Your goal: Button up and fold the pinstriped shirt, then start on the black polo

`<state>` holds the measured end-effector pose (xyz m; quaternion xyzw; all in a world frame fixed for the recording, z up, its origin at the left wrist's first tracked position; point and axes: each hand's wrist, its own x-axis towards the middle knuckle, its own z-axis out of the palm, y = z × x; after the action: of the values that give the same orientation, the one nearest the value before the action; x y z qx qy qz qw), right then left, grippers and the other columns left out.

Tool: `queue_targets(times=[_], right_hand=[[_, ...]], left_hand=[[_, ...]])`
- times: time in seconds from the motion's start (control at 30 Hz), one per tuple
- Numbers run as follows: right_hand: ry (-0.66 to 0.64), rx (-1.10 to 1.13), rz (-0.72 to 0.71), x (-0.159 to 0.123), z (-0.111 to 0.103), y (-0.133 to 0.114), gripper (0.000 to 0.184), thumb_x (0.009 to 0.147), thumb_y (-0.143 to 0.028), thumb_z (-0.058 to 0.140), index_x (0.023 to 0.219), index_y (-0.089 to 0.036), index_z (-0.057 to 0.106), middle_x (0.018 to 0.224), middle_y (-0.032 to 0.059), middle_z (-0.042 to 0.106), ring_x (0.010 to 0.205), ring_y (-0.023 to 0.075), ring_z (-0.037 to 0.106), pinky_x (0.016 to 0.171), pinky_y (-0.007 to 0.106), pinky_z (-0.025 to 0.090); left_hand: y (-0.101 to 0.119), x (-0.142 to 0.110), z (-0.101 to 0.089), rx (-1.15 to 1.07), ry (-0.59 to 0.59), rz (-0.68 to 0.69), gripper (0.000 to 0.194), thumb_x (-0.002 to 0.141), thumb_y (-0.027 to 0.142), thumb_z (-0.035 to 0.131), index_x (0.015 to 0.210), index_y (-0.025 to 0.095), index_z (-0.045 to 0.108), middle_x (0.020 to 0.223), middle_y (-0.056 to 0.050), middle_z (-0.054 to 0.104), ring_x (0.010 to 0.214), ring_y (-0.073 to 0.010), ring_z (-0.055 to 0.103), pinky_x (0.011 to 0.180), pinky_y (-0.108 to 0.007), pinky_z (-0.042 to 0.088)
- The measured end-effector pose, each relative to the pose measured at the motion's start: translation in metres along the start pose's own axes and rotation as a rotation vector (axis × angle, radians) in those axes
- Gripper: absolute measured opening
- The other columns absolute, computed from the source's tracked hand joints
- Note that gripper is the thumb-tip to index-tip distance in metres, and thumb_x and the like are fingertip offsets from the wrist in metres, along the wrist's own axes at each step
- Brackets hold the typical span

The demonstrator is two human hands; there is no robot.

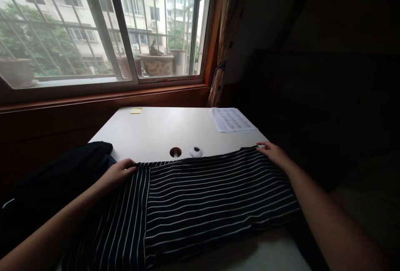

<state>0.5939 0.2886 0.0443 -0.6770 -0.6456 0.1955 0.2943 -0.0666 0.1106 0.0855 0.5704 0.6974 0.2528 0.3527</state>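
A black garment with thin white stripes (218, 200) is stretched out over the near part of a white table (175, 125). A seam runs down its left part, where the stripes turn from lengthwise to crosswise. My left hand (123, 169) pinches its far edge at the left, thumb and fingers pressed together. At the far right corner, my right hand (269, 150) has the cloth between thumb and fingertips. The far edge is drawn fairly straight between both hands. Its lower left part runs out of view at the bottom.
Dark cloth (62, 175) is heaped at the table's left side. Printed papers (233, 119) lie at the far right and yellow sticky notes (136, 111) at the far left. Beyond the garment are a round hole (175, 152) and a white round cap (196, 151). A barred window (131, 25) stands behind.
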Motion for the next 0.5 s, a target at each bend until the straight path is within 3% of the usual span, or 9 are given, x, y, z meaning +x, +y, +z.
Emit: queue_targets(times=[0.13,0.27,0.37,0.5], right_hand=[[0.040,-0.009,-0.041,0.000,-0.002,0.003,0.047,0.078,-0.050,0.060,0.116,-0.023,0.067,0.092,0.0059,0.075,0.092,0.0257,0.070,0.082,0.035,0.053],[0.070,-0.069,-0.022,0.000,0.002,0.003,0.042,0.075,-0.046,0.063,0.110,-0.024,0.069,0.090,0.0056,0.074,0.084,0.0258,0.069,0.080,0.037,0.053],[0.081,-0.103,-0.007,-0.009,-0.001,0.005,0.043,0.073,-0.044,0.065,0.112,-0.025,0.068,0.092,0.0054,0.074,0.078,0.0243,0.069,0.078,0.037,0.054],[0.060,-0.124,-0.006,-0.041,-0.019,0.017,0.061,0.069,-0.051,0.068,0.122,-0.021,0.063,0.102,0.0093,0.071,0.080,0.0261,0.070,0.078,0.039,0.056]], left_hand=[[-0.002,-0.002,-0.005,-0.022,0.007,-0.015,0.051,0.066,0.063,0.064,0.091,0.018,0.068,0.091,-0.010,0.074,0.091,-0.0324,0.069,0.076,-0.036,0.056],[-0.006,-0.002,-0.001,0.152,0.095,0.033,0.050,0.071,0.060,0.060,0.096,0.017,0.066,0.091,-0.010,0.073,0.090,-0.0313,0.069,0.078,-0.037,0.056],[-0.006,-0.018,0.000,0.291,0.195,0.193,0.048,0.083,0.055,0.051,0.110,0.017,0.063,0.106,-0.012,0.069,0.092,-0.0280,0.069,0.083,-0.039,0.056],[-0.005,-0.074,0.004,0.517,0.274,0.547,0.039,0.094,0.049,0.050,0.120,0.024,0.064,0.125,-0.010,0.063,0.112,-0.0288,0.062,0.097,-0.043,0.052]])
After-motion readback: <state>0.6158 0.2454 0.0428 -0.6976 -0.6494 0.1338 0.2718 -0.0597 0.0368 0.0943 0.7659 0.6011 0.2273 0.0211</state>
